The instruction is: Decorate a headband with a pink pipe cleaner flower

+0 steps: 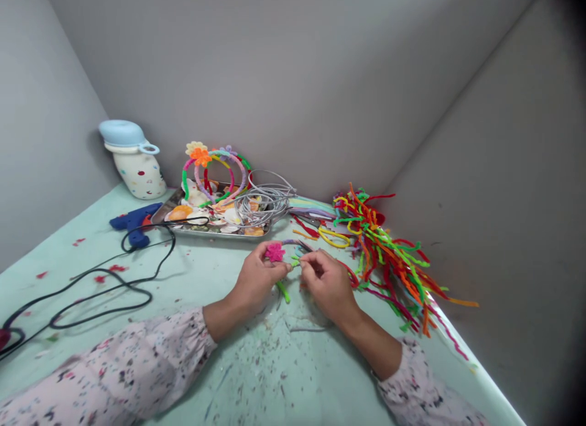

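Pink fuzzy pipe-cleaner flower pinched in left hand, right hand gripping green pipe-cleaner stem — loose multicoloured pipe cleaners just right.

Left hand pinches pink flower on headband, fingers closed around it. Right hand just beside, fingertips pinched on green pipe cleaner end at same spot. Both hands low over pale green tabletop, littered with scraps. Pile of pipe cleaners right of hands, spreading toward wall. Tray behind hands holds shells, finished headbands, grey wire coil. Blue glue gun left of tray, black cord looping across tabletop. Spotted jug in far left corner.
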Action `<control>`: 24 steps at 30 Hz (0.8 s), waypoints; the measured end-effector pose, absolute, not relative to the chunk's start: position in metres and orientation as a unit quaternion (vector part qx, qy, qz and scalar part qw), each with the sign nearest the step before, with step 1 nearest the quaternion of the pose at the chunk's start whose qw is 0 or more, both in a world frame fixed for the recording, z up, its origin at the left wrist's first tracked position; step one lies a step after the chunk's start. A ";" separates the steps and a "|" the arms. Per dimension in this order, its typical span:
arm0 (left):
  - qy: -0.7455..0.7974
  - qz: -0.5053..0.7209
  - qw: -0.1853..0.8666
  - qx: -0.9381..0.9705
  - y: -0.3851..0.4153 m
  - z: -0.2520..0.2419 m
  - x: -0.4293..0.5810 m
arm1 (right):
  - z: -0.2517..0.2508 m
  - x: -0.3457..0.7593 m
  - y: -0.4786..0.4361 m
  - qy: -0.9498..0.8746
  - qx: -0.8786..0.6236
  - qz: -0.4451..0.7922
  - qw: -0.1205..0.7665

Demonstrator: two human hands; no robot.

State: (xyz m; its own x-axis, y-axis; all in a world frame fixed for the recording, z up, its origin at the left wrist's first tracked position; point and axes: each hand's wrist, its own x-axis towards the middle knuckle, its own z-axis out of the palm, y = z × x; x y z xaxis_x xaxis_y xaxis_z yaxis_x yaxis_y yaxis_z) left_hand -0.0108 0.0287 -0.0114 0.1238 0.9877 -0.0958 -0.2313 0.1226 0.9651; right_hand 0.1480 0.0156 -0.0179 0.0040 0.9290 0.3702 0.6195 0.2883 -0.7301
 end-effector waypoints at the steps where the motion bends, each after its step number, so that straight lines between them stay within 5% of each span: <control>1: 0.438 0.502 0.605 0.436 0.030 -0.011 -0.011 | -0.019 0.146 0.015 -0.691 -0.560 0.186 0.417; 16: 0.417 0.491 0.609 0.463 0.030 -0.015 -0.011 | -0.023 0.136 0.013 -0.623 -0.557 0.331 0.439; 24: 0.415 0.485 0.597 0.485 0.028 -0.019 -0.010 | -0.019 0.137 0.013 -0.669 -0.565 0.205 0.437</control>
